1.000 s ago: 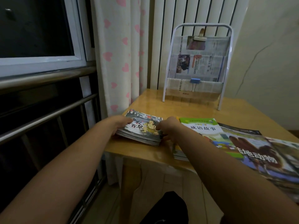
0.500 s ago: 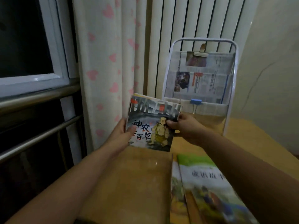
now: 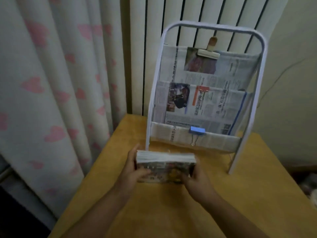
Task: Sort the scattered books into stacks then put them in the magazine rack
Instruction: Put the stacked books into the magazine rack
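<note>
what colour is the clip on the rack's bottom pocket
Blue clip, seen in the head view.

1. Both forearms reach forward side by side, converging ahead of the person.
2. The left hand [image 3: 133, 170] grips the stack of books [image 3: 164, 166] at its left end, thumb curled over the front.
3. The right hand [image 3: 197, 182] grips its right end, fingers wrapped behind.

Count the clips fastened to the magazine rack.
2. A beige clip grips the top newspaper's upper edge; a blue binder clip sits on the bottom pocket's rim. Others may be hidden behind the papers.
</note>
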